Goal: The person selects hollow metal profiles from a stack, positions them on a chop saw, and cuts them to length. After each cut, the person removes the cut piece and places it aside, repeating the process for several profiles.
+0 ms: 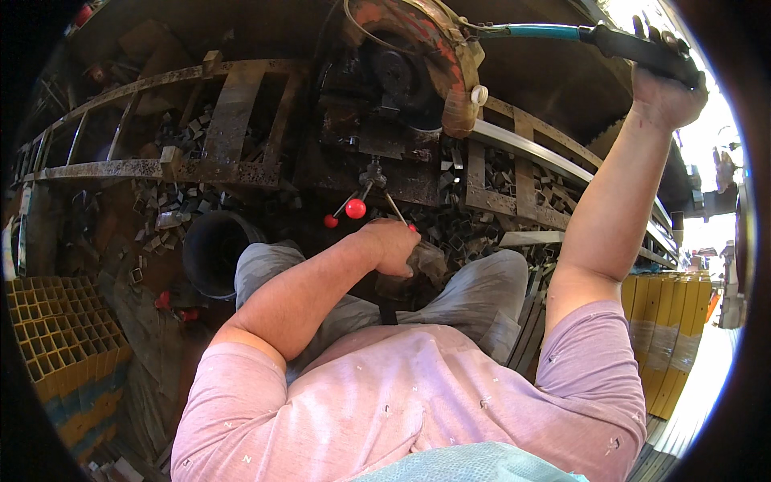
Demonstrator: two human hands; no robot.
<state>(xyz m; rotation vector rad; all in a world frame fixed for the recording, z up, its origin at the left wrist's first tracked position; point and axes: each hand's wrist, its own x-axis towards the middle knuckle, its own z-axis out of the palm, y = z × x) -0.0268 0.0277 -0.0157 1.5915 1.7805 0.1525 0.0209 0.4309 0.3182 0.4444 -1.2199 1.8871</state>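
- We have our right hand raised, its fingers wrapped round the black grip at the outer end of a teal pull lever.
- That lever runs out from the upper right edge of an orange-red saw head, above the dark machine base.
- The lever looks stiff, and the head behind it probably swings heavily; the black grip, well out from the head, is the sound place to hold.
- We have our left hand at the knob end of one spoke of a clamp handle, just beyond the base's near edge. Its back faces us, so we cannot tell whether the fingers are closed on the spoke or only rest there.
- Two more spokes end in red ball knobs, to the left of that hand. The spokes should be rigid, the balls smooth and perhaps slippery; the ball ends would give best purchase.
- A long silvery metal bar lies along the right-hand frame, nearer its far edge. We judge it rigid, best held away from any sharp end.
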